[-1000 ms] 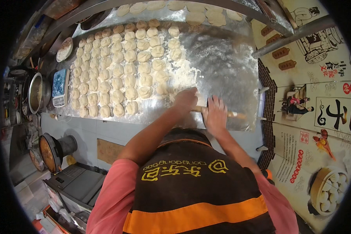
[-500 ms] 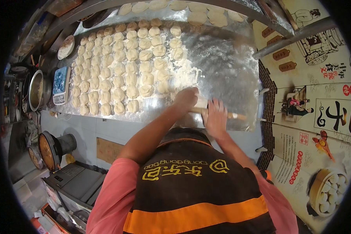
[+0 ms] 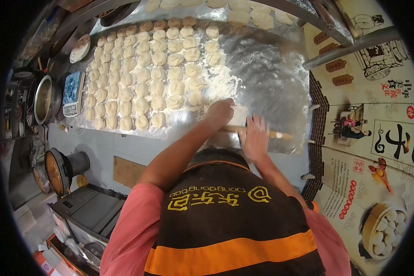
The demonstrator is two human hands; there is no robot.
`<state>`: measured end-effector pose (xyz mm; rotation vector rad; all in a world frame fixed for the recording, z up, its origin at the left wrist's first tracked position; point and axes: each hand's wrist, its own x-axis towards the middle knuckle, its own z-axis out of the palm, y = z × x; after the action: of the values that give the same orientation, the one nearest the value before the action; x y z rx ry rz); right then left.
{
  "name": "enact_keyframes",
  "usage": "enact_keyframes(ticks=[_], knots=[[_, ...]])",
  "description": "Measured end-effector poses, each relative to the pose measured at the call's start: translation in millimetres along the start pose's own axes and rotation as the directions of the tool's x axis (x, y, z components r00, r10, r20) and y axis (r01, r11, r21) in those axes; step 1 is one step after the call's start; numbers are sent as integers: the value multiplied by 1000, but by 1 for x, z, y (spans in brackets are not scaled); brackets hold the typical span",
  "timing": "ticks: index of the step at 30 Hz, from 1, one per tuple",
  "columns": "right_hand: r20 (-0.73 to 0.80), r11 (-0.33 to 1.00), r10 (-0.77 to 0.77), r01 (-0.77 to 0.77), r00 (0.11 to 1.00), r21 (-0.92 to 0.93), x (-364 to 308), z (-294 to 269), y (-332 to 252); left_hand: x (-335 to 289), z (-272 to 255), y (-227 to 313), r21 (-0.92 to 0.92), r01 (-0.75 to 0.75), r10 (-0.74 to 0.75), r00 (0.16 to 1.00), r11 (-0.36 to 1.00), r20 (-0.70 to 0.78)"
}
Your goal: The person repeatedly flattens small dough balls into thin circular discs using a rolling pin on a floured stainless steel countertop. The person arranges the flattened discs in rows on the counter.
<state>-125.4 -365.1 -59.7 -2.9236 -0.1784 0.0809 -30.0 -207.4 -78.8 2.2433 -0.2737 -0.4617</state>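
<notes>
Rolling pin (image 3: pixel 257 132) — a pale wooden one — lies crosswise on the floured metal counter (image 3: pixel 271 78), just past the person's dark apron with its orange band (image 3: pixel 234 221), at about 12 o'clock from the chest. The right hand (image 3: pixel 255 138) lies flat on the pin, palm down with the fingers spread open over it; the left hand (image 3: pixel 221 112) presses at its left end, fingers curled down onto it, over a flattened piece of dough (image 3: pixel 238 115) that shows only in part.

The risks, as I judge them: uneven pressure from the two hands could send the pin skewing toward 3 o'clock, near the counter's right edge, or roll the dough thin on one side. Too little flour under it and the sheet may stick and tear.

Farther out, from 10 to 12 o'clock, rows of dough balls (image 3: pixel 142 78) sit close by — a wide push with the left elbow could squash the nearest ones.
</notes>
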Motion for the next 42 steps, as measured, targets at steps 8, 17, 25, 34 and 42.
enact_keyframes(ticks=[8,17,25,34,42], knots=[[-139,999,25,-21,990,34,64,13,14,11,-8,11,255,-158,138,986,954,96],[-78,996,56,-51,995,68,36,-1,-2,3,-11,10,155,-124,117,992,980,53],[-95,993,65,-55,993,104,50,4,3,7,-12,13,442,-218,134,968,870,214],[-154,995,94,-97,984,-9,50,19,4,-13,-19,23,180,11,-20,999,984,48],[-110,995,18,-7,994,95,22,13,-6,-2,-16,15,314,-112,78,990,943,120]])
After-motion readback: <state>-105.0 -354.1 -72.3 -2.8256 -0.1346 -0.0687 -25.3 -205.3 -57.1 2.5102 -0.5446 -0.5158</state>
